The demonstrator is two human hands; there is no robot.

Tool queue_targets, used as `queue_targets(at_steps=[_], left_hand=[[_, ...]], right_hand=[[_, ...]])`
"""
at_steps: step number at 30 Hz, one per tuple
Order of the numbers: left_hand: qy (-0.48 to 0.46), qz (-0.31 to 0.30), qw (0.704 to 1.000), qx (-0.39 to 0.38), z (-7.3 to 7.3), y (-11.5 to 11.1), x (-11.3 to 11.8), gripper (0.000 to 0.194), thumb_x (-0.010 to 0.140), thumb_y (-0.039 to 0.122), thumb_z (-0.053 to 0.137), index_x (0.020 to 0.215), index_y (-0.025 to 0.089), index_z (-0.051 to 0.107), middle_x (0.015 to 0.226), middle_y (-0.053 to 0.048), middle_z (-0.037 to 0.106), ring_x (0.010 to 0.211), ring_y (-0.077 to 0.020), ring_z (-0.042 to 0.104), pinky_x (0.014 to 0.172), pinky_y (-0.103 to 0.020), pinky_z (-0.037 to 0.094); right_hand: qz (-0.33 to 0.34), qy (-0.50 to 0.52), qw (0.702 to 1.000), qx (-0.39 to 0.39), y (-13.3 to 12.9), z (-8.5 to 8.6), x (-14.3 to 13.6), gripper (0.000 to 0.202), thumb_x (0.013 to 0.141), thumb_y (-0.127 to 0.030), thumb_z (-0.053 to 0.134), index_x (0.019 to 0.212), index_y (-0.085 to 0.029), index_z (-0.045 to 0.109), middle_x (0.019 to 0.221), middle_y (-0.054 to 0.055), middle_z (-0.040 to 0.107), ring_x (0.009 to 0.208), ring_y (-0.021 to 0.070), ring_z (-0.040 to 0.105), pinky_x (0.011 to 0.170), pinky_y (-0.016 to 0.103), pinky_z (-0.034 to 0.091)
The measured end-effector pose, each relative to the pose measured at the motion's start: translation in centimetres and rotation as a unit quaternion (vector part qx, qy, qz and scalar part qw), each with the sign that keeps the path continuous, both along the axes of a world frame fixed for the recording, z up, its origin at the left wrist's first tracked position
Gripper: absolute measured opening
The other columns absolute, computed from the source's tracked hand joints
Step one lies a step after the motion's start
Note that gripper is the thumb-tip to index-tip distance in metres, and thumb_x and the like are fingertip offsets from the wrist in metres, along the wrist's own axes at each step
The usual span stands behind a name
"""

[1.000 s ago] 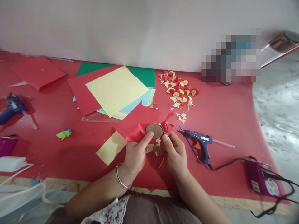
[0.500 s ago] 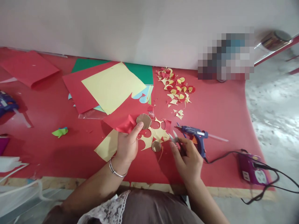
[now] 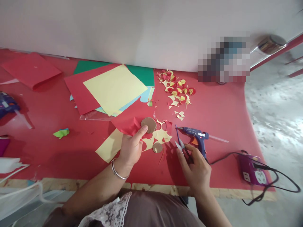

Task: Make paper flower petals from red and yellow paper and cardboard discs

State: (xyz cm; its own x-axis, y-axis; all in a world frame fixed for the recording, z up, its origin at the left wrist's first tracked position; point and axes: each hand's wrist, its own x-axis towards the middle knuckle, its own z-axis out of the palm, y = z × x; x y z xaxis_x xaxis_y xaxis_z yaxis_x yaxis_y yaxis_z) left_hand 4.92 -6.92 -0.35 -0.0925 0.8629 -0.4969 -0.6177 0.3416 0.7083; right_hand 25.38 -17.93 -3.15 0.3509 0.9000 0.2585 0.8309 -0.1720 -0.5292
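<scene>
My left hand (image 3: 131, 147) pinches a brown cardboard disc (image 3: 149, 124) together with a crumpled piece of red paper (image 3: 129, 125), held just above the red table cover (image 3: 217, 110). My right hand (image 3: 195, 167) grips small scissors (image 3: 180, 145) whose blades point up and left, beside a blue glue gun (image 3: 196, 137). Between the hands lie a yellow cut-out scrap (image 3: 159, 136) and a second small brown disc (image 3: 157, 147).
A stack of red, yellow and green paper sheets (image 3: 113, 86) lies behind the hands. Several red and yellow paper petals (image 3: 178, 90) sit at the back right. A purple power strip (image 3: 253, 168) with cables is at the right edge. Another glue gun (image 3: 7, 104) lies far left.
My right hand left the disc, moved right toward the glue gun and now holds the scissors. My left hand keeps the disc and red paper. The yellow scrap and small disc are uncovered.
</scene>
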Motion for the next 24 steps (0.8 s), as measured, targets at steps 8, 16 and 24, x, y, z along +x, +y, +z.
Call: queue_targets(at_steps=[8, 16, 24], left_hand=[[0.057, -0.063, 0.995, 0.055, -0.4, -0.9, 0.1, 0.03, 0.067, 0.026, 0.101, 0.092, 0.024, 0.085, 0.106, -0.005, 0.085, 0.117, -0.0294, 0.076, 0.113, -0.042, 0.059], [-0.028, -0.095, 0.994, 0.043, -1.0, -1.4, 0.9, 0.031, 0.078, 0.035, 0.097, 0.102, 0.02, 0.084, 0.11, -0.006, 0.085, 0.116, -0.0286, 0.078, 0.11, -0.044, 0.06], [-0.045, -0.107, 0.991, 0.073, -1.2, -1.7, 0.9, 0.021, 0.082, 0.034, 0.095, 0.095, 0.022, 0.085, 0.109, -0.003, 0.085, 0.116, -0.0253, 0.078, 0.113, -0.041, 0.058]], right_hand=[[0.09, 0.174, 0.981, 0.001, 3.6, 2.7, -2.3, 0.026, 0.098, -0.047, 0.074, 0.102, -0.022, 0.074, 0.077, 0.0, 0.075, 0.058, 0.0126, 0.063, 0.054, 0.022, 0.05], [0.125, 0.28, 0.952, 0.004, 5.7, 3.8, -3.7, 0.02, 0.099, -0.041, 0.072, 0.098, -0.021, 0.07, 0.073, -0.001, 0.073, 0.057, 0.0125, 0.063, 0.056, 0.023, 0.051], [0.144, 0.31, 0.94, 0.021, 6.2, 4.3, -3.9, 0.015, 0.101, -0.035, 0.07, 0.093, -0.023, 0.07, 0.071, -0.002, 0.074, 0.057, 0.012, 0.067, 0.057, 0.021, 0.052]])
